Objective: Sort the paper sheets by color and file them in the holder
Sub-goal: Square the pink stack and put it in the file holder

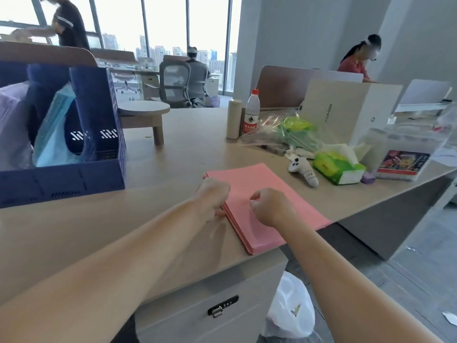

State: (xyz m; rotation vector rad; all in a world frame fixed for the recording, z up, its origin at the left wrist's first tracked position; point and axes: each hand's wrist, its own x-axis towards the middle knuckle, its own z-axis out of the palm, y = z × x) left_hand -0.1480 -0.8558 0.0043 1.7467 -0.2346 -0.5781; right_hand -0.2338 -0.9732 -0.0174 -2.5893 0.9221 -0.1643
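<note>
Head view of a desk [173,149] during colour sorting. A pink paper stack [257,191] lies flat near the front edge of the desk, its near right corner reaching slightly past that edge. The left hand [212,196] sits at the left side of the stack, back of the hand upward, fingers pressed together and curled down over the edge of the sheets, with one fingertip [218,214] showing against that edge. The right hand [269,206] rests on top of the stack in a loose fist, thumb meeting the curled forefinger; whether a sheet is caught between them cannot be told.

A blue file holder [61,179] stands at the far left, well apart from the stack. Lavender sheets [12,125] fill its leftmost visible compartment and light blue sheets [53,134] the next; the rightmost compartment shows only its dark wall.

Right of the stack lie a white controller [303,170] and a green tissue pack [338,167], just beside each other. Behind them: a water bottle [252,112] with a red cap, a beige flask [234,119] just beside it, a crumpled plastic bag [291,132] with green contents, a white box [346,110] and a clear plastic box [405,149]. Under the desk stands a drawer cabinet [210,300] with a lock
</note>
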